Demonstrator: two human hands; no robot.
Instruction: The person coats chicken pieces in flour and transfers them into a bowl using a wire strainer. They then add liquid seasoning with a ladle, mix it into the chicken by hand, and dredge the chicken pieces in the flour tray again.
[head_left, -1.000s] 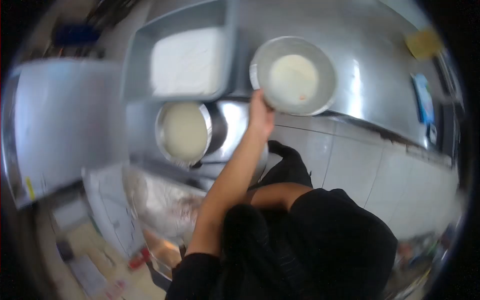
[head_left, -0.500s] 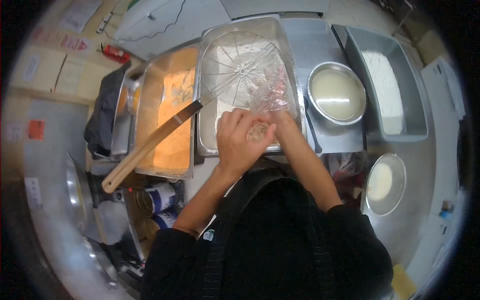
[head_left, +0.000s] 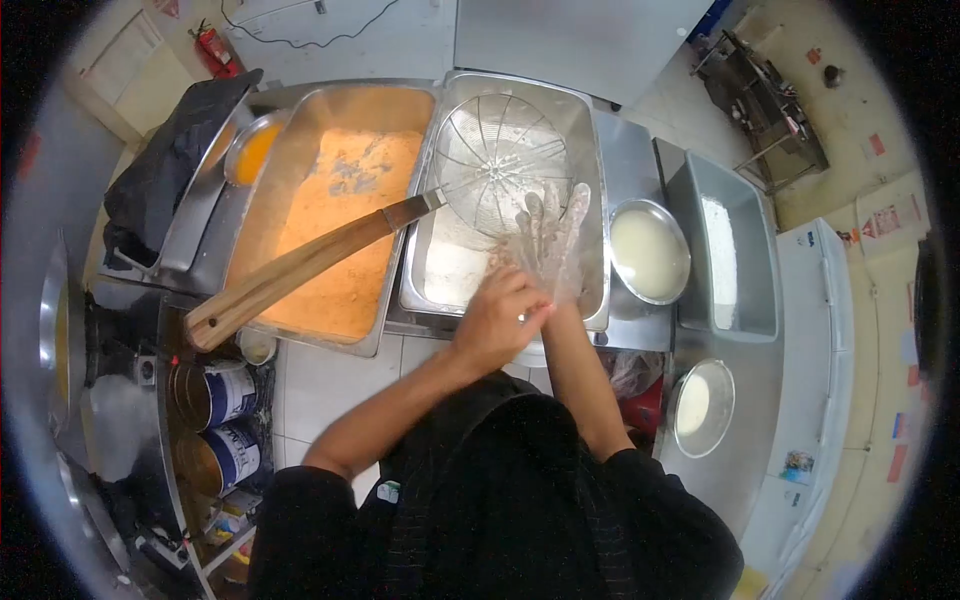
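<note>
A clear, flour-dusted plastic glove (head_left: 566, 215) covers my right hand (head_left: 552, 245), whose fingers are spread and point away from me over the steel flour pan (head_left: 598, 150). Bare and closed, my left hand (head_left: 500, 318) pinches the glove's cuff by my right wrist. A round wire skimmer (head_left: 497, 165) rests across the flour pan, its head over the white flour (head_left: 452, 262). Its long wooden handle (head_left: 300, 275) reaches left over a second pan. My gloved fingertips overlap the lower right of the skimmer's mesh from this angle.
The left steel pan (head_left: 262, 235) holds orange powder. Further left is a bowl of orange liquid (head_left: 250, 155). To the right stand a steel bowl of pale liquid (head_left: 648, 250), a grey tub (head_left: 760, 290) of white powder and a smaller bowl (head_left: 722, 400). Cans (head_left: 225, 455) sit low on the left.
The glove was crumpled around my right hand; now it is stretched along spread fingers. My left hand has shifted from beside the palm to the cuff. The camera view has turned.
</note>
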